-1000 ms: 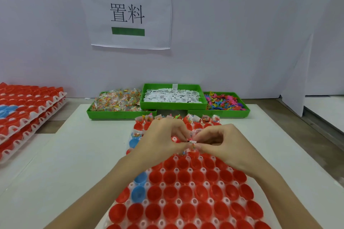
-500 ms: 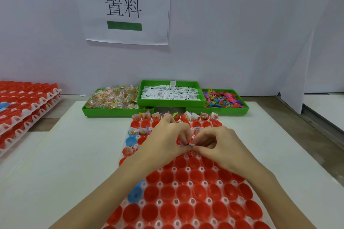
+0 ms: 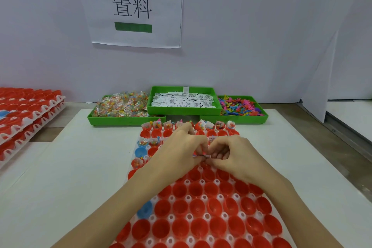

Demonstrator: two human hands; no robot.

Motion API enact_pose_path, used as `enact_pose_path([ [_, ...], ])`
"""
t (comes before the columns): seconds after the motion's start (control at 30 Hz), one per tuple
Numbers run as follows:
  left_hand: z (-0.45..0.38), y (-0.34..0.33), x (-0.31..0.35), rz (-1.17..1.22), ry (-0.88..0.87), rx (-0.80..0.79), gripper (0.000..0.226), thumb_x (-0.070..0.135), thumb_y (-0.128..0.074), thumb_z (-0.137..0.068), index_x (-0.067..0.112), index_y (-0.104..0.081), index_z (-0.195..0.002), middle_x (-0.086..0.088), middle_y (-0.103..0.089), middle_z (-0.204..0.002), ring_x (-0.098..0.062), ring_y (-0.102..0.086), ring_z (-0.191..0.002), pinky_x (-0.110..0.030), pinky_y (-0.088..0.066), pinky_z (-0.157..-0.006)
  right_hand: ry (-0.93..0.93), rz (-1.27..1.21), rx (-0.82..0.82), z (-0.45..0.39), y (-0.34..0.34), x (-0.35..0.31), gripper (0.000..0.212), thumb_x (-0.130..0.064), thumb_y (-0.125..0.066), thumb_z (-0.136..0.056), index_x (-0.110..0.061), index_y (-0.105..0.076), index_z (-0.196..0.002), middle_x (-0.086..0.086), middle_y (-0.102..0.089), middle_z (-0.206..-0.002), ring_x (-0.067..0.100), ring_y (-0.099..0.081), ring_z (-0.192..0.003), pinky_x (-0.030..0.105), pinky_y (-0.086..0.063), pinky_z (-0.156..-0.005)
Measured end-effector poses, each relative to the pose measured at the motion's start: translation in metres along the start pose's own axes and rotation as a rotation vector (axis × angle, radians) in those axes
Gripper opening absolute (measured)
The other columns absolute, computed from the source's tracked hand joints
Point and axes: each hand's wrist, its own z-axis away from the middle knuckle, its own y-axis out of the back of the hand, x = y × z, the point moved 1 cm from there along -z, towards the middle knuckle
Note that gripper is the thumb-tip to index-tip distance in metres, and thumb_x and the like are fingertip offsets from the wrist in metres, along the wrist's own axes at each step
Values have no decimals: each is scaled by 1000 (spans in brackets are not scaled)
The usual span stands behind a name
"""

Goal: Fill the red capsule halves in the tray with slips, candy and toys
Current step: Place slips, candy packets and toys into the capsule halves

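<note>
Both hands (image 3: pixel 203 155) pinch slip (image 3: pixel 203 155) mid-tray (image 3: pixel 187 182).

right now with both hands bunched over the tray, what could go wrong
Both the left hand and right hand pinch a small item above the tray; it might slip into the wrong red capsule half. The forearms hover over empty halves and could knock them loose.

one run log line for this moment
stage: filling | left hand + right hand: pinch small item over tray | far row of capsule halves: filled | near rows: empty
</note>
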Motion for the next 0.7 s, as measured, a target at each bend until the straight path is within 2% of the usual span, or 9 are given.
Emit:
enact_pose_path([
  [0.1,-3,2,-3,28,18,-29,14,16,-83,-84,18,-78,-97,17,-65,-73,-11,-44,-95,-25,-36,-75,-63,24,-48,-8,-1,-3,19,-4,-78,-75,-21,-74,-81,-6,-70,-71,-5,-60,-58,10,-49,-61],
  [0.2,-7,3,-5,22,23,-84,12,19,-81,-87,22,-79,-99,11,-77,-82,-10,-38,-91,-17,-30,-74,-139,52,-46,-13,-7,-4,18,-5,-75,-73,-22,-71,-78,-4,-71,-72,-1,-58,-57,9,-44,-54],
  [0.27,-7,2,-6,12,35,-95,12,21,-81,-88,25,-79,-99,12,-77,-84,-10,-38,-92,-20,-33,-75,-141,67,-38,-14,-7,-5,18,-5,-76,-76,-23,-72,-76,-3,-72,-75,3,-60,-61,10,-45,-55],
  [0.4,-5,-1,-5,-13,56,-74,11,23,-80,-88,27,-80,-98,13,-75,-85,-9,-37,-95,-18,-29,-73,-73,7,-105,-8,5,-3,10,-12,-81,-83,-22,-81,-85,-7,-77,-81,1,-69,-74,18,-56,-73],
  [0.53,-5,-3,-6,-9,63,-49,9,25,-82,-85,28,-78,-93,13,-72,-84,-9,-37,-92,-23,-36,-82,-53,26,-44,-7,4,-2,15,-12,-80,-84,-26,-80,-81,-14,-74,-73,-7,-65,-70,9,-48,-66],
  [0.7,-6,-8,-7,-25,36,-19,14,23,-85,-81,21,-80,-94,11,-71,-83,-8,-34,-93,-20,-31,-74,-83,40,14,-9,-3,-2,23,-13,-84,-79,-30,-72,-70,-13,-69,-67,-10,-61,-61,7,-47,-61],
])
